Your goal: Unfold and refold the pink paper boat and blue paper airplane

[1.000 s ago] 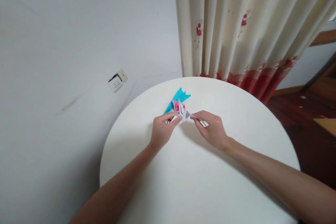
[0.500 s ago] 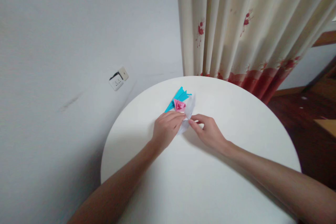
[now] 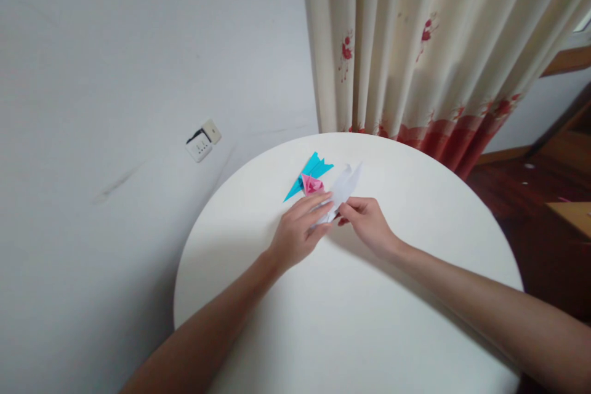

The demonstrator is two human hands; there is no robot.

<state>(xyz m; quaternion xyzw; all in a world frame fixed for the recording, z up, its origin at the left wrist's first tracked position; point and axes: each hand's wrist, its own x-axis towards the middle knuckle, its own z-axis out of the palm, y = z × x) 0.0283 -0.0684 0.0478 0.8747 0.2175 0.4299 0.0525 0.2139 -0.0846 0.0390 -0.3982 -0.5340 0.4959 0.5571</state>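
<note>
A piece of folded white paper (image 3: 344, 186) with pointed tips at its far end is held just above the table between both hands. My left hand (image 3: 299, 225) lies along its left side, fingers closed against the paper. My right hand (image 3: 368, 221) pinches its near right edge between thumb and curled fingers. Just beyond my left fingers sits a pink folded-paper piece (image 3: 313, 184). It partly covers a blue paper plane (image 3: 310, 173), whose nose points toward the lower left. The lower part of the white paper is hidden by my fingers.
The round white table (image 3: 360, 320) stands against a pale wall (image 3: 115, 61) with a power socket (image 3: 199, 146). A cream and red curtain (image 3: 406, 61) hangs behind the table. A wooden piece of furniture (image 3: 570, 217) shows at the right.
The white paper has turned and shows its broad face and pointed tips, leaning right. My left fingers have spread a little along it; my right fingers have curled under its edge. The view shifted slightly.
</note>
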